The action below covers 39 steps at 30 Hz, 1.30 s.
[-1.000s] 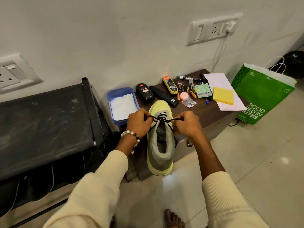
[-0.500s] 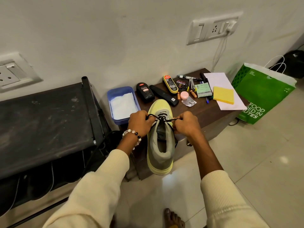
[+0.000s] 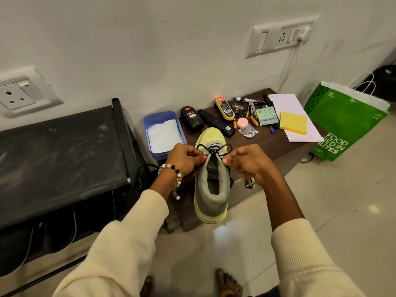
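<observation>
A yellow and grey shoe (image 3: 211, 189) lies with its toe on the dark wooden table (image 3: 276, 146) and its heel hanging over the front edge. Its black lace (image 3: 213, 149) sits in slack loops over the tongue. My left hand (image 3: 184, 160), with a bead bracelet on the wrist, pinches the lace at the left side of the collar. My right hand (image 3: 246, 162) pinches the lace at the right side, thumb against the collar, and a lace end hangs down below it.
Behind the shoe stand a blue tub (image 3: 164, 131) with white cloth, polish bottles (image 3: 191, 120), a black brush (image 3: 216, 123), markers, batteries, a yellow notepad (image 3: 293, 123) and paper. A dark rack (image 3: 60, 155) is on the left, a green paper bag (image 3: 345, 123) on the right. Bare feet are on the floor tiles.
The lace was stretched taut between my hands; now it lies in slack loops, and both hands have come in and down to the shoe's collar.
</observation>
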Available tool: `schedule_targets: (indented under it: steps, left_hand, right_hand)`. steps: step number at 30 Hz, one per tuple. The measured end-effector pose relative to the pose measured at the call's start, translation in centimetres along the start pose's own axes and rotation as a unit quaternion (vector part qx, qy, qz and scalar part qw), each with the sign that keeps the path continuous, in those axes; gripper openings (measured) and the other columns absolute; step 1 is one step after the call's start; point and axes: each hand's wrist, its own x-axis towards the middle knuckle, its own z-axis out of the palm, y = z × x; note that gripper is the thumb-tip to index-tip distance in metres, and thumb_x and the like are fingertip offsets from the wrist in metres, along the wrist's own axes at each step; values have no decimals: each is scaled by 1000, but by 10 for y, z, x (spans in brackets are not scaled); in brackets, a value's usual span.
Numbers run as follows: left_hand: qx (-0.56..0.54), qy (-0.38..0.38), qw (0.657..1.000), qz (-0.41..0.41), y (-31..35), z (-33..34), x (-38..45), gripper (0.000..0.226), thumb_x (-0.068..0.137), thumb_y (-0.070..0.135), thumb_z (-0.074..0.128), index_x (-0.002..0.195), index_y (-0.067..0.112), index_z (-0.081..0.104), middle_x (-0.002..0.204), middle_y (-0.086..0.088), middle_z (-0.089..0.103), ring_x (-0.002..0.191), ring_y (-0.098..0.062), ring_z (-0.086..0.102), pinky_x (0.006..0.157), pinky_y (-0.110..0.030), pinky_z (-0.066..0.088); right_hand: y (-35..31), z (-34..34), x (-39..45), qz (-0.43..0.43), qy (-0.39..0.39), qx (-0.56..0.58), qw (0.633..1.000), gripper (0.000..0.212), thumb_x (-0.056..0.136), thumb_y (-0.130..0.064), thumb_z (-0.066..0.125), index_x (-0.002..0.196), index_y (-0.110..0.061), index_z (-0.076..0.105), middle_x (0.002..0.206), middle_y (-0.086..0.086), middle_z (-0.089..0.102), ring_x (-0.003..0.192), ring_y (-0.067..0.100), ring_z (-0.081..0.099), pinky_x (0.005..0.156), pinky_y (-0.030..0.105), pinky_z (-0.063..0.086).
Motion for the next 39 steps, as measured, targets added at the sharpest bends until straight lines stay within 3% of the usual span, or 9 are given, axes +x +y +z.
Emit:
schedule_targets:
  steps: [3, 8, 12, 16, 21, 28, 32, 36, 39]
  left_hand:
    - [0, 3, 1000, 11, -1, 1, -1, 3, 84, 12, 73, 85, 14, 72, 88, -12, 69, 76, -23, 65, 58, -29, 54]
    - [52, 5, 998, 39, -1, 2, -2, 15, 86, 13, 70, 99, 7, 72, 86, -8, 67, 70, -16, 60, 60, -25, 51]
    - [140, 9, 987, 74, 3, 4, -1, 19, 90, 14, 66, 107, 8, 71, 95, -7, 68, 84, -17, 61, 77, -29, 51]
    - [252, 53, 963, 78, 1, 3, 2, 21, 96, 15, 56, 106, 3, 70, 100, -14, 68, 88, -22, 60, 76, -29, 45]
    - [344, 120, 931, 12, -10, -9, 7, 24, 94, 15, 55, 109, 3, 69, 106, -18, 66, 99, -34, 62, 85, -39, 51]
    - [200, 21, 975, 89, 3, 0, -2, 21, 90, 18, 65, 110, 14, 72, 107, -4, 70, 102, -20, 62, 94, -33, 48]
    - [178, 54, 979, 79, 3, 3, -3, 16, 86, 20, 71, 99, 12, 74, 97, -5, 71, 94, -19, 64, 84, -32, 50]
    - [173, 94, 980, 38, 1, 0, 1, 19, 85, 23, 73, 96, 8, 76, 90, -7, 71, 84, -20, 62, 70, -29, 48]
    - [197, 144, 969, -20, -5, -7, 8, 27, 84, 26, 73, 99, 4, 73, 89, -10, 67, 81, -22, 60, 69, -30, 50]
  right_hand:
    - [-2, 2, -3, -16, -7, 3, 1000, 15, 78, -11, 74, 93, -10, 72, 81, 3, 69, 69, 10, 60, 59, 23, 41]
    - [1, 4, 1, -28, 1, -7, 1000, 18, 79, -6, 72, 94, 4, 69, 74, 1, 65, 67, 5, 56, 48, 12, 45]
    - [7, 7, 12, -24, 10, -55, 998, 28, 85, -11, 67, 98, 13, 62, 81, 11, 62, 79, 16, 57, 78, 34, 51]
    - [12, 2, 18, -10, 28, -146, 989, 19, 90, -18, 57, 87, 0, 64, 78, 11, 54, 77, 21, 49, 68, 34, 40]
    - [16, -17, 22, 51, 105, -279, 953, 18, 91, -22, 55, 99, -6, 57, 98, 12, 57, 93, 27, 53, 83, 35, 45]
    - [8, -2, 12, -64, -7, -159, 985, 5, 85, -16, 67, 88, -15, 71, 95, 2, 69, 97, 16, 62, 93, 39, 48]
    - [6, 1, 12, -79, 21, -175, 981, 7, 83, -16, 69, 85, -10, 72, 90, 4, 71, 94, 14, 63, 89, 34, 47]
    - [11, -4, 17, -46, 50, -245, 967, 18, 87, -20, 64, 85, -4, 69, 87, 11, 68, 90, 24, 62, 86, 43, 50]
    - [13, -8, 20, -11, 57, -285, 957, 19, 91, -20, 59, 90, -3, 67, 91, 13, 66, 89, 25, 60, 76, 35, 47]
